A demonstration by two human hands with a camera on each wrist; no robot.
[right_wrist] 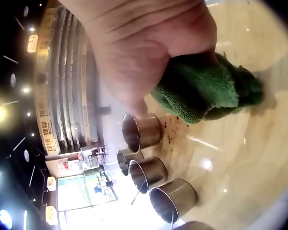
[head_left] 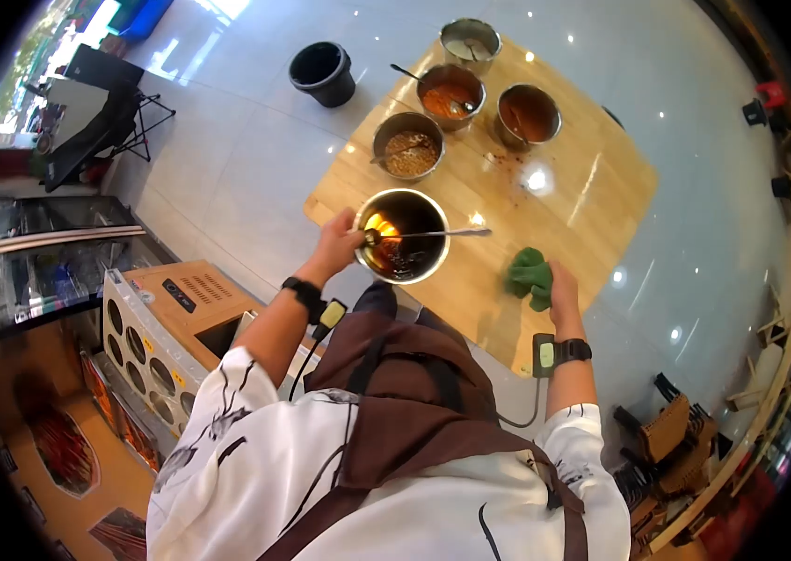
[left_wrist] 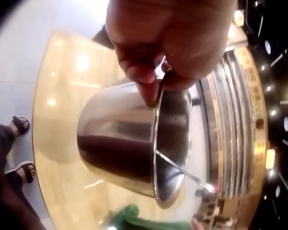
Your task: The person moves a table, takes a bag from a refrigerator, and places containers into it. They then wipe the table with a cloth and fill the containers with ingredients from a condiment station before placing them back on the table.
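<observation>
The left hand [head_left: 337, 245] pinches the rim of a steel pot [head_left: 403, 269] of dark liquid at the table's near edge; a spoon [head_left: 456, 232] lies across its mouth. In the left wrist view, thumb and fingers of the left hand [left_wrist: 170, 43] grip the rim of the pot [left_wrist: 117, 139], whose opening faces right. The right hand [head_left: 564, 297] holds a bunched green cloth [head_left: 530, 277] over the table's right part. In the right wrist view, the cloth [right_wrist: 201, 88] bulges out from under the right hand [right_wrist: 149, 48].
Four more steel pots stand on the wooden table [head_left: 592, 215]: one with chopped food [head_left: 409, 154], two with reddish contents [head_left: 451, 96] [head_left: 528, 117], and a pale one [head_left: 470, 45]. Dark crumbs [head_left: 519, 173] lie nearby. A black bucket [head_left: 322, 75] is on the floor.
</observation>
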